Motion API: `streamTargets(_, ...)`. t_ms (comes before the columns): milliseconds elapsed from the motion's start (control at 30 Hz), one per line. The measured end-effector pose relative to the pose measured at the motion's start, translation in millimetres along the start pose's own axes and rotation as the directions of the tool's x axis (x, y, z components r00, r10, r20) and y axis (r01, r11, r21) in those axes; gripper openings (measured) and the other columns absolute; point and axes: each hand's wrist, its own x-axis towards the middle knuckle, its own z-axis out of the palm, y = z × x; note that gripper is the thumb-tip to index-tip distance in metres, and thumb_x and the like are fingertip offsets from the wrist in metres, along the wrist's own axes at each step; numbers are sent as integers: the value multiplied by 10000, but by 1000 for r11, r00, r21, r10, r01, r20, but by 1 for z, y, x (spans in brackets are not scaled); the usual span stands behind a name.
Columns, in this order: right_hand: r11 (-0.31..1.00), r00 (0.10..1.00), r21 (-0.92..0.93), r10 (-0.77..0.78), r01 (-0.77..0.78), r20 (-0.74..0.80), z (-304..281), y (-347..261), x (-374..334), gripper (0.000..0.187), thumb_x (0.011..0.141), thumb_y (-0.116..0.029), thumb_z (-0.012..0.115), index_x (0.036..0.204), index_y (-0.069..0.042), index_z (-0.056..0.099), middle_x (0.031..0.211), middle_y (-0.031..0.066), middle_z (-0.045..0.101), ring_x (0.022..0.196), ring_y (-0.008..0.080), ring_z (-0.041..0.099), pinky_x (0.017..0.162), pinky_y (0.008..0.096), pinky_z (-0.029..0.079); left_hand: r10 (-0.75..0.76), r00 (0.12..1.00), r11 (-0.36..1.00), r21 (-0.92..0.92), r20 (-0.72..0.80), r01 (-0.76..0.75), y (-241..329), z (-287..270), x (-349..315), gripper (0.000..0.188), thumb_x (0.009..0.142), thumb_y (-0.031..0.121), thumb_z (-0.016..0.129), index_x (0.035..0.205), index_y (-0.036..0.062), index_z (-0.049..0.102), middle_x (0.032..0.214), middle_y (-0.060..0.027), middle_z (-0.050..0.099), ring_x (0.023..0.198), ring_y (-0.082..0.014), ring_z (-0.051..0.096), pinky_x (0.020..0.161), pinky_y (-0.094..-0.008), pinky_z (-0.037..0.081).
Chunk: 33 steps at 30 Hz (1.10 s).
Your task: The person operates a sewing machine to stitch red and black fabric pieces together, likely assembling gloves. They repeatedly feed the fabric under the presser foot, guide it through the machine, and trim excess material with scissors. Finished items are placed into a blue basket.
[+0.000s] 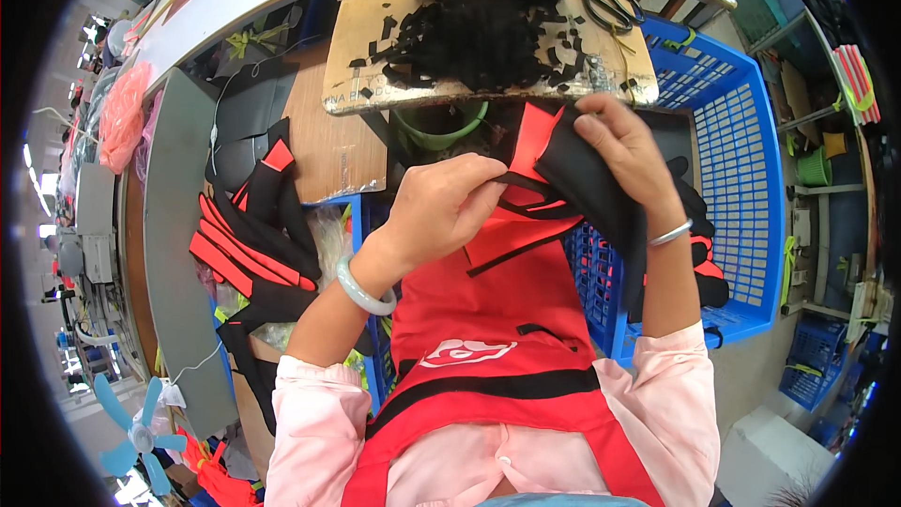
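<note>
In front of my red apron (488, 319) I hold a black and coral-red fabric piece (582, 169) with both hands. My left hand (446, 202) is closed, thumb and fingertips pinching a narrow black edge of it. My right hand (621, 145) grips its upper right part, fingers bent over the black side. A coral-red face shows between my hands, and the black part hangs down past my right wrist. Below the hands, a red flap with a thin black edge lies over my lap; whether it belongs to the same piece I cannot tell.
Ahead is a worn wooden board (343, 61) strewn with black scraps (436, 42), under a dark machine. Black-handled scissors (610, 7) lie at its right. A green bin (441, 136) sits beneath. Black-and-red pieces (258, 230) pile up at left; a blue basket (741, 188) stands at right.
</note>
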Motion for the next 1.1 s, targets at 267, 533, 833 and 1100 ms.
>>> streamTargets(267, 994, 966, 108, -3, 32, -257, 45, 24, -50, 175, 985, -201, 564, 1006, -27, 560, 843, -36, 534, 780, 49, 470, 692, 205, 405, -187, 982, 972, -151, -21, 182, 21, -4, -13, 80, 844, 44, 524, 812, -7, 576, 586, -131, 516, 497, -172, 506, 489, -297, 399)
streamTargets(533, 753, 888, -553, -457, 357, -47, 71, -54, -100, 311, 823, -232, 735, 1064, -66, 632, 888, 97, 626, 657, 290, 627, 556, 355, 505, -228, 974, 973, 36, 4, 227, 33, -12, 5, 188, 890, 159, 580, 775, 20, 526, 594, -177, 528, 563, -378, 548, 511, -433, 400)
streamTargets(833, 796, 865, -485, -482, 363, -143, 76, -49, -70, 330, 817, -181, 726, 1109, -58, 634, 1086, 159, 655, 900, 339, 659, 722, 381, 551, -27, 991, 988, 153, 130, 6, 42, -40, 21, 251, 934, 175, 603, 766, 0, 542, 590, -171, 491, 532, -340, 486, 491, -381, 367)
streamTargets(1100, 814, 932, -506, -358, 285, -52, 61, -57, -57, 215, 873, -239, 657, 1017, -80, 663, 793, 170, 671, 717, 357, 653, 625, 413, 508, -91, 940, 996, 47, 328, 79, 34, -63, 30, 224, 889, 214, 655, 850, -3, 611, 636, -106, 538, 584, -194, 512, 568, -320, 409)
